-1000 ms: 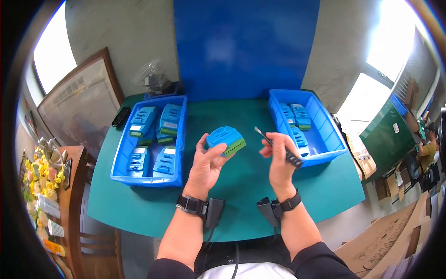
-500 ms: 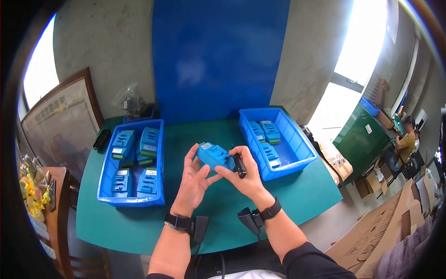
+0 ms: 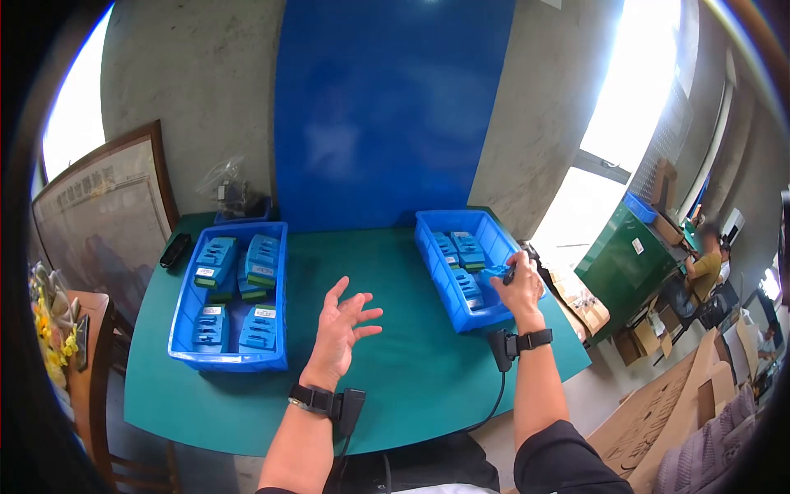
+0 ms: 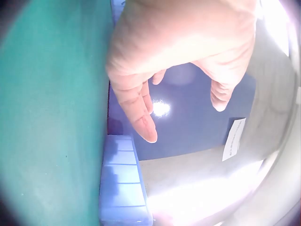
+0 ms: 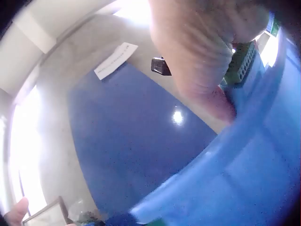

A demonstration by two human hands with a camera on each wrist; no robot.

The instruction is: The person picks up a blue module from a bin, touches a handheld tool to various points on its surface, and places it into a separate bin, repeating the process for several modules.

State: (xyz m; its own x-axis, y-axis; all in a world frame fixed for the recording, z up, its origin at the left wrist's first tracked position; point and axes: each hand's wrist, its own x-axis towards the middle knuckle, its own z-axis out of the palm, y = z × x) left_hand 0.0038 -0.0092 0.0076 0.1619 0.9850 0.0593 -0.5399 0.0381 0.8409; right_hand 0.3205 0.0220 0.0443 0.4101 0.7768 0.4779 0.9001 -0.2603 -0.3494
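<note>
Over the right blue bin (image 3: 440, 290), my right hand (image 3: 523, 288) grips a blue module (image 3: 495, 272) with a green terminal strip (image 5: 242, 63). The same hand also keeps hold of a slim black-handled tool (image 5: 161, 66), whose end sticks out past the hand in the right wrist view. Right at the bin's wall are the fingertips, and the palm hides most of the held module. Several similar blue modules (image 3: 467, 249) lie inside this bin. My left hand (image 3: 336, 333) hovers above the green table, fingers spread and holding nothing.
On the left of the table (image 3: 354, 412) stands another blue bin (image 3: 229, 361) with several blue modules (image 3: 211, 328). A black case (image 3: 175, 249) lies beside it, and a plastic bag of parts (image 3: 230, 196) sits behind. Cardboard (image 3: 658, 403) leans at the right; a person (image 3: 705, 267) sits farther off.
Both hands were on the module between the bins; the left hand has let go. My right hand has carried the module rightward to the right bin, with the black-handled tool still in it.
</note>
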